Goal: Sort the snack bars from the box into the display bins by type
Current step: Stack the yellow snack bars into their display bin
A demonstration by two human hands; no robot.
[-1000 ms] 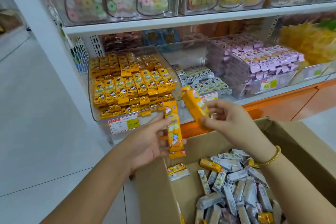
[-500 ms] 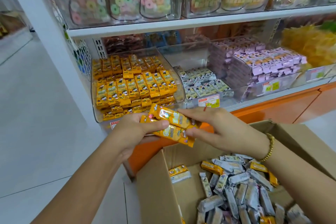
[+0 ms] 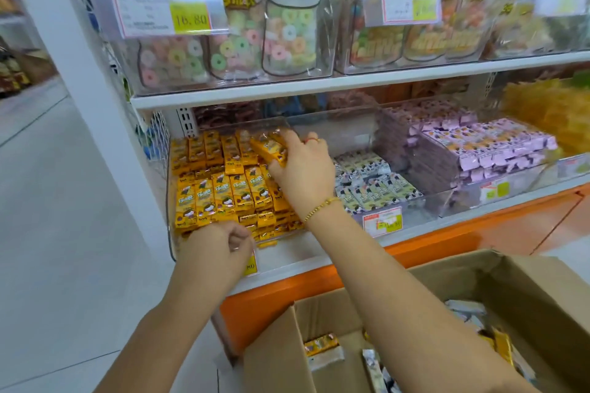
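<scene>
Nearest me, the cardboard box (image 3: 526,297) sits low on the right, with grey-wrapped bars (image 3: 372,367) and one loose yellow bar (image 3: 321,344) lying inside. Up from there, my left hand (image 3: 217,249) is against the near wall of the yellow bin (image 3: 170,233), fingers curled in; I cannot tell if it holds anything. Further in, my right hand (image 3: 303,169) reaches over that bin, fingers and thumb gripping the held yellow bars (image 3: 268,148), tilted above the far rows of matching packs. To the right, white bars (image 3: 367,182) fill the next bin and purple bars (image 3: 479,143) the one beyond. On the upper shelf (image 3: 351,83) stand ring-candy bags (image 3: 287,35).
</scene>
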